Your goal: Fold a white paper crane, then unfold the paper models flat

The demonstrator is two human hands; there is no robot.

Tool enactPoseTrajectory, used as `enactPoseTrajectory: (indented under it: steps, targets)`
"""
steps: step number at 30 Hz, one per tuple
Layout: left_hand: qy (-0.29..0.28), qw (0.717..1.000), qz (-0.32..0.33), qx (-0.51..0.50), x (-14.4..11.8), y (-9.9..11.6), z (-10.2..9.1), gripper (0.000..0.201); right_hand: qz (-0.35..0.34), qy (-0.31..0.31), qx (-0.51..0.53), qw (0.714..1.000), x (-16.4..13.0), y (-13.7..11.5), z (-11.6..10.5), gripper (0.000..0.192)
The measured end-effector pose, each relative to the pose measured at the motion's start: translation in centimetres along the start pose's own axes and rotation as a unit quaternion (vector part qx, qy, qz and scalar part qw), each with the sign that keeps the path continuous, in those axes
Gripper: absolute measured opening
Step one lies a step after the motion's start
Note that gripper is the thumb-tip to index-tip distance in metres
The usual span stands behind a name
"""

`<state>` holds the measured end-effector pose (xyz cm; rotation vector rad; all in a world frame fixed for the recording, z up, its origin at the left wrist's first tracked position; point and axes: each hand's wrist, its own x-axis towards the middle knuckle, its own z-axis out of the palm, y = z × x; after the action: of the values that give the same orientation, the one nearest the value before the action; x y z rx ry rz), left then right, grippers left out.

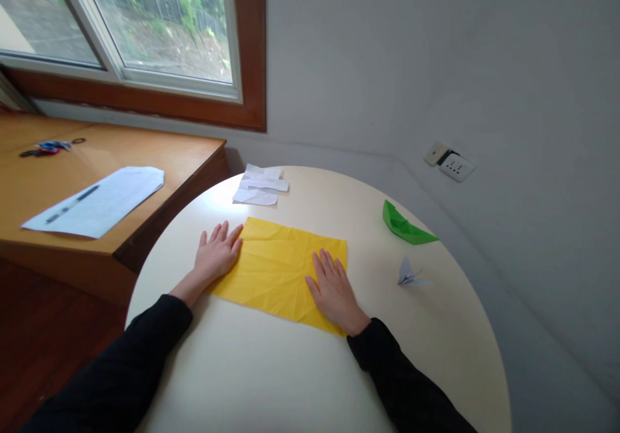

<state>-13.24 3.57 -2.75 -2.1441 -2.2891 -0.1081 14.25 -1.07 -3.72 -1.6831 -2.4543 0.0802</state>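
Observation:
A creased sheet of yellow paper [276, 268] lies unfolded on the round white table [271, 381]. Fingers spread, my left hand [217, 252] rests at the sheet's left edge, partly on the tabletop. My right hand [335, 291] lies flat on the right part of the sheet, covering some of its edge. Neither hand grasps anything. To the right of the sheet are a green folded paper boat [407, 227] and a small white folded paper figure [409, 274] with wing-like flaps.
Torn white paper pieces [261, 184] lie at the table's far edge. On the wooden desk [184, 155] at left are a white sheet [126, 190] with a pen [72, 204] and scissors [53, 147]. A wall socket [456, 166] is on the right wall.

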Motion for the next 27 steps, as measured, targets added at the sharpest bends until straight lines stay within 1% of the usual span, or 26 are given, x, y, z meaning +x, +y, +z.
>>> enactPoseTrajectory:
  steps: [6, 9, 11, 12, 14, 15, 17, 19, 21, 23, 25, 27]
  targets:
    - [0.012, 1.0, -0.003, 0.003, 0.1, 0.0, 0.6, 0.05, 0.002, -0.002, -0.018, 1.0, 0.1, 0.0, 0.2, 0.059]
    - [0.041, 0.999, -0.018, -0.008, 0.1, -0.1, 0.5, 0.051, 0.001, -0.002, -0.024, 1.0, 0.1, 0.0, 0.2, 0.059]
    - [0.082, 0.997, -0.016, -0.003, -0.2, 0.1, -0.1, 0.052, 0.002, 0.0, -0.024, 1.0, 0.1, -0.1, 0.2, 0.059]
    - [0.104, 0.995, -0.005, 0.002, -0.4, 0.5, -0.6, 0.052, 0.003, 0.001, -0.024, 1.0, 0.1, -0.1, 0.2, 0.059]
    - [0.141, 0.99, 0.03, -0.002, -1.4, 1.9, -1.7, 0.054, 0.002, 0.002, -0.022, 1.0, 0.0, -0.1, 0.2, 0.058]
    - [0.148, 0.987, 0.061, -0.01, -2.0, 2.9, -2.2, 0.054, 0.001, 0.003, -0.021, 1.0, 0.1, -0.1, 0.2, 0.058]
    - [0.134, 0.978, 0.155, -0.025, -3.6, 5.5, -2.8, 0.056, -0.002, 0.007, -0.021, 1.0, 0.1, -0.1, 0.3, 0.058]
    - [0.08, 0.963, 0.256, -0.037, -5.2, 8.2, -2.6, 0.059, -0.002, 0.012, -0.023, 1.0, 0.1, -0.1, 0.3, 0.057]
    - [0.02, 0.947, 0.316, -0.046, -6.4, 10.3, -1.7, 0.063, -0.003, 0.017, -0.025, 1.0, 0.1, 0.0, 0.4, 0.056]
    - [-0.014, 0.944, 0.326, -0.052, -7.0, 11.4, -0.5, 0.064, -0.006, 0.019, -0.026, 0.999, 0.1, 0.0, 0.4, 0.055]
    - [-0.023, 0.944, 0.324, -0.054, -7.2, 11.8, 0.3, 0.065, -0.01, 0.019, -0.026, 0.999, 0.1, 0.0, 0.4, 0.054]
    - [-0.023, 0.946, 0.319, -0.053, -7.1, 11.7, 0.7, 0.065, -0.01, 0.016, -0.026, 0.999, 0.1, 0.0, 0.3, 0.055]
